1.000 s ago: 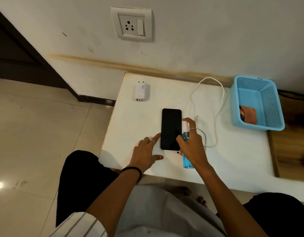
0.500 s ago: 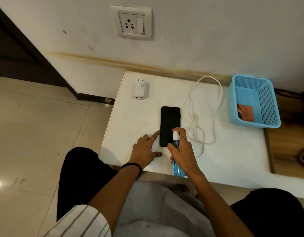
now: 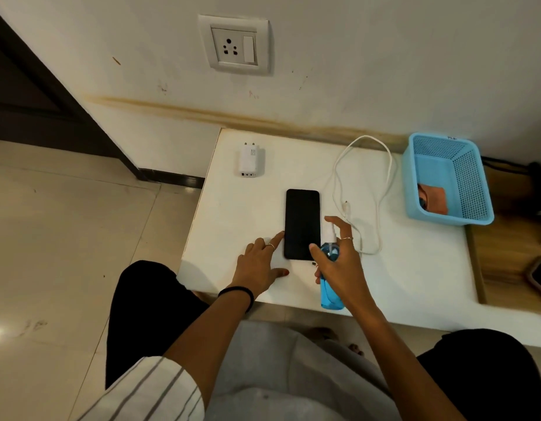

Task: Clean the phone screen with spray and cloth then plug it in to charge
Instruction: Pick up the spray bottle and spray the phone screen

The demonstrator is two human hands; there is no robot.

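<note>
white table [image 3: 415,278] pushed against a stained wall, seen from the head camera of a seated person. a dark-screened phone [image 3: 302,223] lies flat near the table's front edge, no brand or writing legible on it. the left hand [image 3: 260,265] rests flat on the table just left of the phone, fingers spread and straight, one fingertip touching the phone's lower left edge. the right hand [image 3: 339,262] grips a blue spray bottle [image 3: 330,284] at the phone's lower right corner, forefinger raised over the white nozzle. a white charger [image 3: 248,160] bears a label too small to read. a white cable [image 3: 366,196] loops beside the phone; an orange cloth [image 3: 434,199] sits in a blue basket [image 3: 469,177]. a wall socket [image 3: 234,45] is above.
</note>
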